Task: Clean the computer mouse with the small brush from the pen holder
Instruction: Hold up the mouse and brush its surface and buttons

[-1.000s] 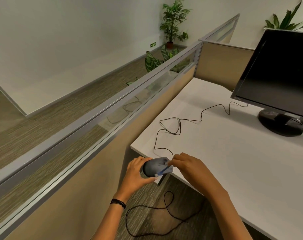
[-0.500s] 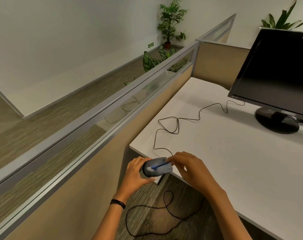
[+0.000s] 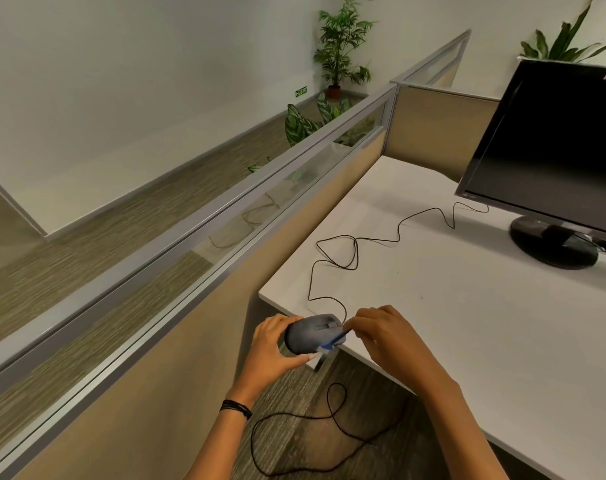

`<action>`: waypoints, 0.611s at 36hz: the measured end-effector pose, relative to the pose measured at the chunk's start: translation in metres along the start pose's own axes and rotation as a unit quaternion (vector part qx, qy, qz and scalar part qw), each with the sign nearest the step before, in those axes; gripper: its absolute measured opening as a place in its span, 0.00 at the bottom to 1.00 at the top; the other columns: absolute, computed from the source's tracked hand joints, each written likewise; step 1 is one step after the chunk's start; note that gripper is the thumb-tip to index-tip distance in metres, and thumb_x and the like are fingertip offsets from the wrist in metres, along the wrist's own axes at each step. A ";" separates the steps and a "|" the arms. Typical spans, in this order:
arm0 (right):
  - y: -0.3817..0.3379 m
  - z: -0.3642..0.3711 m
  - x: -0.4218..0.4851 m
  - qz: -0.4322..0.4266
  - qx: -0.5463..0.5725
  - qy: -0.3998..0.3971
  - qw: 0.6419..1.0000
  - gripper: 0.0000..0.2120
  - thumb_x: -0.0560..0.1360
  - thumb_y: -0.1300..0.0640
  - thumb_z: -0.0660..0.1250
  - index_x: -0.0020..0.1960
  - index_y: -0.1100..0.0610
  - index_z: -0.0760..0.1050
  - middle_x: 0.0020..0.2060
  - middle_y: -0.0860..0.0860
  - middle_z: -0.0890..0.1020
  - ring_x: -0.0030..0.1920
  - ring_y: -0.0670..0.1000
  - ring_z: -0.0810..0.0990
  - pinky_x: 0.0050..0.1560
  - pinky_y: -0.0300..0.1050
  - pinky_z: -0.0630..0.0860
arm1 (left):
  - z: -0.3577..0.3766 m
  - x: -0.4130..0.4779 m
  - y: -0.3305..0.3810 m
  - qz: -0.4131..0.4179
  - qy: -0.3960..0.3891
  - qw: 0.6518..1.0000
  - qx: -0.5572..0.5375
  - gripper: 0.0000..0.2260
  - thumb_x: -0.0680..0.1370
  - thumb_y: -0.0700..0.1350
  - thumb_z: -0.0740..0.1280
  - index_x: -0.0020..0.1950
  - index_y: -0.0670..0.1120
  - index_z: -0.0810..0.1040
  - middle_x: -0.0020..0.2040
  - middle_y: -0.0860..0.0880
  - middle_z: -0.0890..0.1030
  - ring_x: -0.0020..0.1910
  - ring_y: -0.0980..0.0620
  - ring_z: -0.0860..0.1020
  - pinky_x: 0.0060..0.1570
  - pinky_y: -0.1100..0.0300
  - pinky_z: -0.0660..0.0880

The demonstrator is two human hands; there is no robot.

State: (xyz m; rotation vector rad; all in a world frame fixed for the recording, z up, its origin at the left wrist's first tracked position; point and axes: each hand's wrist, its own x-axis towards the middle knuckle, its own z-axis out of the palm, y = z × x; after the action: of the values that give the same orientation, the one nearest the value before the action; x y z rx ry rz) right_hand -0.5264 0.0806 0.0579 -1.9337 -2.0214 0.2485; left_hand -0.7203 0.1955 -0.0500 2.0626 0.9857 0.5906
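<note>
A dark grey computer mouse [image 3: 310,332] is held in the air at the near corner of the white desk [image 3: 467,306]. My left hand [image 3: 272,348] cups it from the left and below. My right hand [image 3: 381,332] pinches a small blue brush [image 3: 332,342] whose bristle end rests against the mouse's right side. The mouse's black cable [image 3: 357,251] runs across the desk toward the monitor. No pen holder is in view.
A black monitor [image 3: 554,150] on a round base [image 3: 551,247] stands at the right back of the desk. A tan partition with a glass strip [image 3: 225,237] borders the desk on the left. Another black cable [image 3: 312,424] loops on the carpet below the desk edge.
The brush has swept back across the mouse's top to its right side. Both hands stay at the desk corner, holding the mouse and the brush.
</note>
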 end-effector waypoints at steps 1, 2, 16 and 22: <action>0.000 0.001 0.000 0.004 0.026 0.013 1.000 0.10 0.77 0.59 0.62 0.56 0.50 0.77 0.51 0.50 0.82 0.49 0.52 0.76 0.53 0.39 0.67 | 0.000 0.001 0.000 -0.001 0.000 1.000 0.001 0.29 0.65 0.59 0.75 0.62 0.57 0.71 0.57 0.55 0.73 0.59 0.52 0.69 0.61 0.50 0.68; 0.000 0.002 -0.001 0.008 0.055 0.023 0.998 0.10 0.76 0.59 0.62 0.55 0.50 0.77 0.49 0.49 0.82 0.48 0.52 0.76 0.51 0.42 0.70 | 0.000 0.001 0.000 0.000 0.000 1.000 0.002 0.28 0.65 0.58 0.75 0.62 0.56 0.71 0.56 0.55 0.74 0.59 0.52 0.69 0.61 0.50 0.69; 0.009 0.011 -0.003 0.115 0.172 0.048 0.977 0.09 0.74 0.62 0.62 0.44 0.51 0.79 0.38 0.45 0.82 0.36 0.45 0.77 0.40 0.40 0.76 | -0.007 0.002 -0.008 0.013 0.017 1.000 0.002 0.28 0.64 0.60 0.75 0.62 0.58 0.71 0.57 0.57 0.74 0.59 0.55 0.69 0.61 0.54 0.68; -0.005 0.013 0.004 0.128 0.304 0.159 0.930 0.15 0.74 0.64 0.63 0.43 0.44 0.78 0.35 0.38 0.80 0.39 0.41 0.79 0.39 0.29 0.74 | -0.007 0.002 -0.009 0.007 0.018 1.000 0.007 0.30 0.64 0.59 0.75 0.63 0.57 0.71 0.57 0.56 0.73 0.59 0.55 0.69 0.61 0.56 0.67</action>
State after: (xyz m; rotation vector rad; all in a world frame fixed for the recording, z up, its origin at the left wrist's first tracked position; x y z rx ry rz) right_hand -0.5360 0.0853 0.0485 -1.6871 -1.2793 0.5172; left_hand -0.7277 0.2036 -0.0530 2.0802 0.9992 0.6324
